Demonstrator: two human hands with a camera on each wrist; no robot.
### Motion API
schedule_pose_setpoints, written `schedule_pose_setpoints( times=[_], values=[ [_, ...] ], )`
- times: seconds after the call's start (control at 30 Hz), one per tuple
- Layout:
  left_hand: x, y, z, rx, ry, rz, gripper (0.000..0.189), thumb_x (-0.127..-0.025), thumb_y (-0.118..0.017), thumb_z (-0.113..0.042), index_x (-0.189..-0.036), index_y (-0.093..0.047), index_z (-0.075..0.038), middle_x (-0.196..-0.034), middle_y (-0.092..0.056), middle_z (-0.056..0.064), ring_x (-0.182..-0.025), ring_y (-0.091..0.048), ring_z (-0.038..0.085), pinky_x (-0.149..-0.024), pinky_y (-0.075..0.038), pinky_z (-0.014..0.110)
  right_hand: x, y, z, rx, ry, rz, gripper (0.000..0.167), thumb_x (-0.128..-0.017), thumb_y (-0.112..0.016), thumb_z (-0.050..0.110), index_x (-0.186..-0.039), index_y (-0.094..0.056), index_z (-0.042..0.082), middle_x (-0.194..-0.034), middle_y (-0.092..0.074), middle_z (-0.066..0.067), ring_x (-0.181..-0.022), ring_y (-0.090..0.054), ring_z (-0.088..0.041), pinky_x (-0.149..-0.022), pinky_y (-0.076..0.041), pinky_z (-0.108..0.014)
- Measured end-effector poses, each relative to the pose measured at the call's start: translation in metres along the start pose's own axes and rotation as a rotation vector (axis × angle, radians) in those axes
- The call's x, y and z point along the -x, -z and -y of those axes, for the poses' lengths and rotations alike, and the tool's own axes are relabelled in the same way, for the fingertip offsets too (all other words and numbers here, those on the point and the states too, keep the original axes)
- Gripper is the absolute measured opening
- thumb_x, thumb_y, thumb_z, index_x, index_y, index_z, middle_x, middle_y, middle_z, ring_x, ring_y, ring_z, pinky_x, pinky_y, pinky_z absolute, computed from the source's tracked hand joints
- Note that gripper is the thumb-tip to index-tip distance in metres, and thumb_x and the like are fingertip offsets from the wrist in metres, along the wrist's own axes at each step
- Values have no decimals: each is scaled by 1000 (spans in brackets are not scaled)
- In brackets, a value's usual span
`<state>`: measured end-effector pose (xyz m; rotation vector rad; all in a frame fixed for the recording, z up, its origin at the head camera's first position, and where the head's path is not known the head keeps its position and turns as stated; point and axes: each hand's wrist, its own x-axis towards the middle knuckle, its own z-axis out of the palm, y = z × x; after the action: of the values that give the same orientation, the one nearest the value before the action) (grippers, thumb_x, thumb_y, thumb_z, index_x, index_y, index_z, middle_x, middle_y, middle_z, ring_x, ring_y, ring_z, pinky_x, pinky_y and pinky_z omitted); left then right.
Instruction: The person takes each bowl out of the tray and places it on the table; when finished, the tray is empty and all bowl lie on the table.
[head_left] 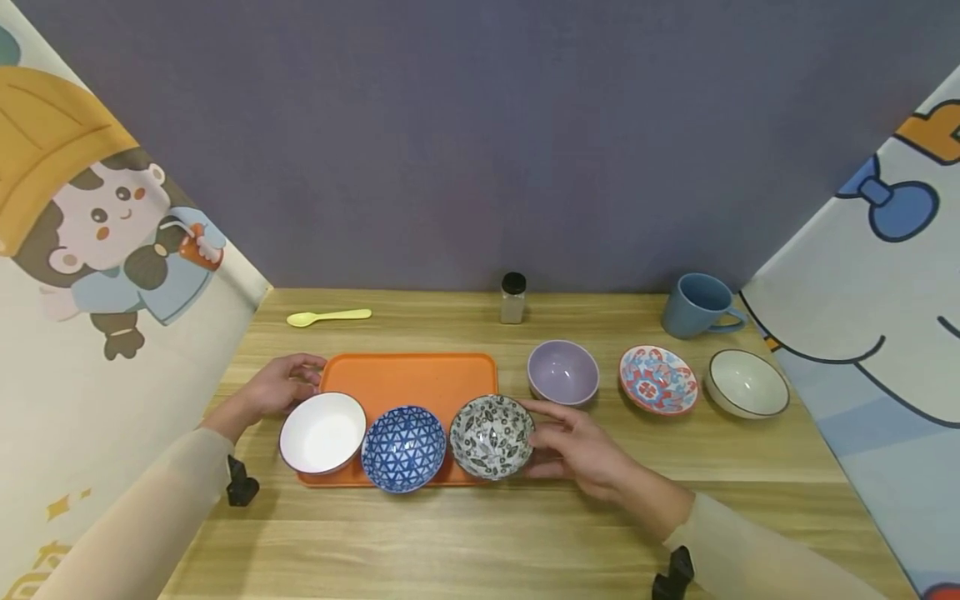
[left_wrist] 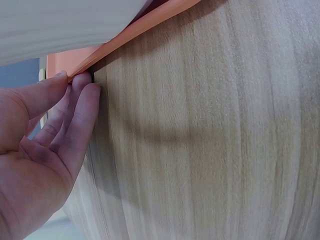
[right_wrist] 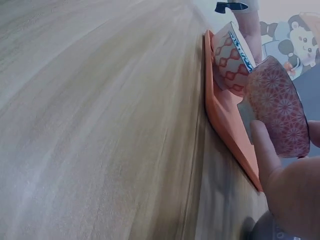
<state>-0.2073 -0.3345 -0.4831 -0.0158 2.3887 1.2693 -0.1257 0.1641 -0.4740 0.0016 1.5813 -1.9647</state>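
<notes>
An orange tray (head_left: 412,379) lies on the wooden table, carrying a white bowl (head_left: 324,432) at its left and a blue triangle-patterned bowl (head_left: 403,450) in the middle. My left hand (head_left: 281,385) is at the tray's left side. In the left wrist view the thumb and fingers of that hand (left_wrist: 47,145) pinch the tray rim (left_wrist: 131,36). My right hand (head_left: 581,450) holds a bowl with a dark floral inside (head_left: 491,437) at the tray's right end. The right wrist view shows its reddish patterned outside (right_wrist: 277,110), tilted between thumb and fingers, beside the blue-rimmed bowl (right_wrist: 232,60).
Right of the tray stand a purple bowl (head_left: 562,372), a red-and-blue patterned dish (head_left: 658,380) and a cream bowl (head_left: 747,383). Behind them is a blue mug (head_left: 697,307). A black-lidded jar (head_left: 513,298) and a yellow spoon (head_left: 328,317) are near the back wall.
</notes>
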Motion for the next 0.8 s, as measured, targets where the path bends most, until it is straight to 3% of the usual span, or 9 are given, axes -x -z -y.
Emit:
schedule_pose_setpoints(
  times=[0.47, 0.8],
  values=[
    [-3, 0, 1, -9, -38, 8, 52, -99, -58, 1, -148, -42, 8, -119, -58, 28, -92, -65, 19, -67, -58, 33, 37, 28, 23, 53, 33, -99, 72, -96, -63, 6, -161, -30, 5, -126, -64, -18, -97, -71, -27, -92, -59, -48],
    [0, 2, 7, -10, -18, 8, 53, -99, -59, 0, -149, -41, 7, -123, -57, 29, -91, -66, 19, -69, -58, 34, 81, 66, 35, 24, 57, -178, 69, -101, -58, 7, -163, -27, 11, -128, -62, -14, -104, -72, -30, -96, -56, -50]
  ],
)
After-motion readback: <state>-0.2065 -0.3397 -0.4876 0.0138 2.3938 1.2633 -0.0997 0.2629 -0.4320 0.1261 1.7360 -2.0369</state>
